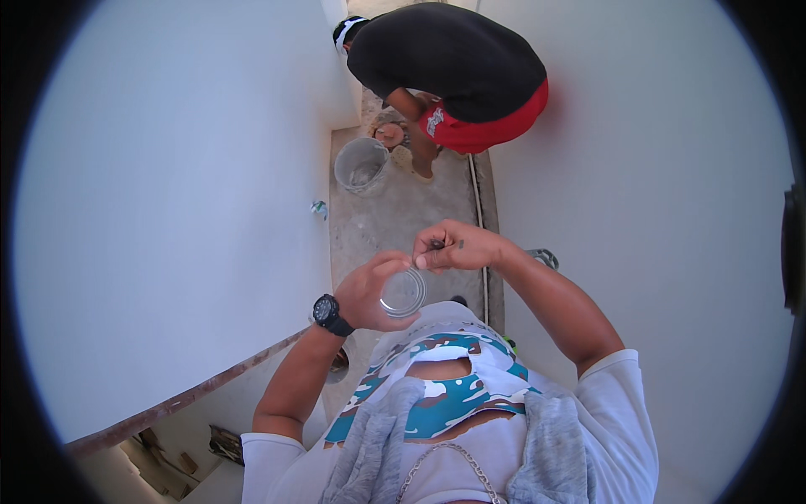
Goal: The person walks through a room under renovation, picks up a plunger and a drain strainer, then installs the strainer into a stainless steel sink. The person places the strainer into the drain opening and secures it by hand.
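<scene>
left hand [367,292] wraps around a round container [403,293], open palm-side grip clamped; right hand [453,245], fingers pinched together, sits at its far edge.

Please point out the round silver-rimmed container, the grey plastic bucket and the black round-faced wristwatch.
Round silver-rimmed container [403,293]: head view, middle of its circular face.
Grey plastic bucket [348,160]: head view, inner wall, left side.
Black round-faced wristwatch [324,310]: head view, on the dial.
</scene>
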Motion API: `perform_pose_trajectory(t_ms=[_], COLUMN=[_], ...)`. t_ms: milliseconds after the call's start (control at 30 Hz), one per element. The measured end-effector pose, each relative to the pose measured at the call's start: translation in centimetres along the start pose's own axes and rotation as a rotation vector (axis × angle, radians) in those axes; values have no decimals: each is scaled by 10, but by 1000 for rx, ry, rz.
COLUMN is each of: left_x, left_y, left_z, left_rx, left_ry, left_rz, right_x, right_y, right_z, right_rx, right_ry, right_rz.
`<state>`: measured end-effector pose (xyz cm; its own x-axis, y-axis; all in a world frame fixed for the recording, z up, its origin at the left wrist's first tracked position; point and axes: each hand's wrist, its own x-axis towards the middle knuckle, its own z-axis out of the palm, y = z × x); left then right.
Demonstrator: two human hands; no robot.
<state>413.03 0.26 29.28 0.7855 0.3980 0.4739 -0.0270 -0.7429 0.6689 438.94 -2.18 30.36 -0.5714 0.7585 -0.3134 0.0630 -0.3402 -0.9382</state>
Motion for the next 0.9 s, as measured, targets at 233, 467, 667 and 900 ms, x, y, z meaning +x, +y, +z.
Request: perform_pose_trajectory(t_ms=[233, 467, 667, 900], left_x=[20, 64, 92, 121], left_y=[0, -7, -36, -77], left_z=[-1, 12, 41, 65], left_rx=[-5, 146, 176, 156], left_ry=[-22, -87, -54, -29], left_rz=[-2, -92, -134, -138], right_x=[-6, -30, -37, -44], right_y=[-4, -21, 1, 19], right_z=[-11, -40, -63, -107], right_rx=[-2, -367, -438, -335], right_ry=[30, 245, 496, 702], right_rz=[-67, -67, -23, -19])
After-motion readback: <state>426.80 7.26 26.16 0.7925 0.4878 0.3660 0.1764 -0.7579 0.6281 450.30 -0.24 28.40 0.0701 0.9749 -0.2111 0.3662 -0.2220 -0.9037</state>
